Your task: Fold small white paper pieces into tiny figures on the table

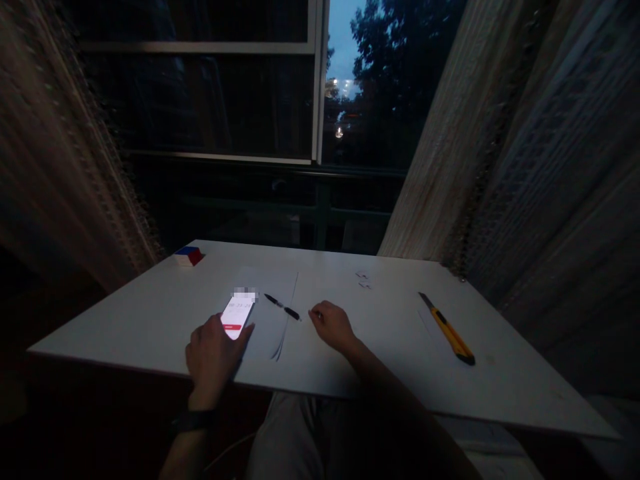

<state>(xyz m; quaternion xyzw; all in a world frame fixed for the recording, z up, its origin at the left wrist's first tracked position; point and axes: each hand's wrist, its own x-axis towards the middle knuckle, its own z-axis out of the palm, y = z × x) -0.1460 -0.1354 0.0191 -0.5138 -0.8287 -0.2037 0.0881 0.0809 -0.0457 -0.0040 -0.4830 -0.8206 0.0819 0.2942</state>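
My left hand (213,353) is closed around the lower end of a lit smartphone (239,317), thumb along its right edge. Its screen is white with a timer-like readout and a red bar. Beneath the phone lie sheets of white paper (263,340), their near right corner curling up. A black pen (291,313) rests slantwise on the paper, between the phone and my right hand (330,325). That hand lies on the table just right of the pen, its fingers curled together. Anything inside them is hidden.
The white table (400,373) carries a cube puzzle (188,256) at the far left and small paper pieces (363,280) at the back. A yellow box cutter (447,330) lies on the right. Curtains (440,133) flank a dark window behind.
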